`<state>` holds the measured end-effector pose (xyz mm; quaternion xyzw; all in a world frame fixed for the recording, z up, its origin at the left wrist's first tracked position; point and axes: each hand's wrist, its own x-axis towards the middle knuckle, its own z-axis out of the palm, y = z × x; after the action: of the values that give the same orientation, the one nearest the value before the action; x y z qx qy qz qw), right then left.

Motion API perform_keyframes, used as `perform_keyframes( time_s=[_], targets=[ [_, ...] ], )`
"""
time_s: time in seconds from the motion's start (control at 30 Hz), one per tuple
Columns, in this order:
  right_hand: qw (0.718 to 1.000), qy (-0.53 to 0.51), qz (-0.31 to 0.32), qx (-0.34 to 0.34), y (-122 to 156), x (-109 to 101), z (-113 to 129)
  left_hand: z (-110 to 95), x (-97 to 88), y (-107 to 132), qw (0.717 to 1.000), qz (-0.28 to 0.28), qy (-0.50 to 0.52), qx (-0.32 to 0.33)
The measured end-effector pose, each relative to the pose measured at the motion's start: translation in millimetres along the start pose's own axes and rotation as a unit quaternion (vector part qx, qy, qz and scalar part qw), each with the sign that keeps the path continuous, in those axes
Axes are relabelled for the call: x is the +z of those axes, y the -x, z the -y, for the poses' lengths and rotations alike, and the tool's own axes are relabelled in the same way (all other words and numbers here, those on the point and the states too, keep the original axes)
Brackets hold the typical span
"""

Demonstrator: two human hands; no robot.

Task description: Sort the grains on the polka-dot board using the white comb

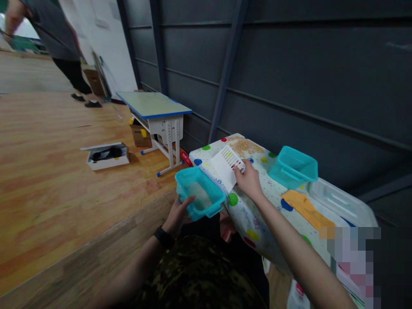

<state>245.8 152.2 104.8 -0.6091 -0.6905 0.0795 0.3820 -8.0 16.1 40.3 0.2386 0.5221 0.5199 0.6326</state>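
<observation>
My left hand [177, 213] grips a teal plastic container [217, 205] at its near left side, just off the table's edge. Whitish material, perhaps grains, lies in its bottom. In my right hand [249, 180] is a white flat slotted piece [224, 168], pinched at its right edge above the tabletop. Yellow and dark red show through its slots; its exact kind is unclear. Beyond it, tan grains [246, 146] are spread over the far end of the table [270, 195], which has a spotted cover.
A second teal container [294, 165], an orange cloth [307, 208] and a clear plastic lid or tray [343, 201] lie along the table's right side. A dark panelled wall [305, 77] stands behind. Left are a small desk [154, 104], an open white box [109, 161] and a standing person [61, 38].
</observation>
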Motion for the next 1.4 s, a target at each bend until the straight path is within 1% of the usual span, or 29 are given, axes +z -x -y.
perform_keyframes(
  time_s=[0.07,0.13,0.23,0.3,0.4,0.53,0.63,0.73,0.83,0.93,1.03,1.1,1.17,1.3,1.4],
  targets=[
    [1.000,0.002,-0.002,0.008,-3,-10,-8,2,-0.8,-1,1.000,-0.003,-0.009,-0.006],
    [1.000,-0.005,-0.002,0.007,-5,-16,-10,4,-2.2,-3,1.000,-0.003,-0.018,-0.009],
    [0.999,-0.030,0.010,-0.003,-5,-15,-5,8,-5.4,-4,1.000,0.005,-0.026,-0.011],
    [0.999,-0.038,0.033,-0.010,-4,-13,-1,9,-7.2,-5,0.999,0.007,-0.031,-0.012],
    [0.998,-0.023,0.060,-0.019,-6,-13,-1,8,-7.8,-4,0.999,0.001,-0.030,-0.012],
    [0.998,0.009,0.048,-0.026,-17,-28,-12,4,-4.8,-1,1.000,-0.004,-0.016,-0.015],
    [0.998,-0.003,0.035,-0.043,-20,-36,-16,1,-2.4,2,1.000,-0.009,-0.009,-0.025],
    [0.994,-0.039,0.067,-0.075,-12,-35,-13,1,-0.4,4,1.000,-0.007,-0.011,-0.025],
    [0.989,-0.052,0.098,-0.096,-7,-31,-12,2,1.2,6,0.999,-0.003,-0.021,-0.027],
    [0.991,-0.049,0.094,-0.084,-12,-32,-20,2,2.0,7,0.999,0.003,-0.031,-0.029],
    [0.995,-0.052,0.065,-0.053,-24,-36,-34,1,1.6,7,0.999,0.001,-0.030,-0.033],
    [0.996,-0.065,0.051,-0.030,-29,-37,-42,1,0.6,7,0.999,-0.002,-0.028,-0.035],
    [0.995,-0.086,0.049,-0.014,-29,-34,-46,2,-0.6,5,0.999,0.001,-0.027,-0.033],
    [0.990,-0.123,0.070,-0.028,-25,-23,-46,2,-0.5,5,0.999,-0.002,-0.018,-0.034],
    [0.992,-0.113,0.048,-0.018,-28,-21,-51,0,1.4,7,0.999,-0.010,-0.008,-0.042]
  ],
)
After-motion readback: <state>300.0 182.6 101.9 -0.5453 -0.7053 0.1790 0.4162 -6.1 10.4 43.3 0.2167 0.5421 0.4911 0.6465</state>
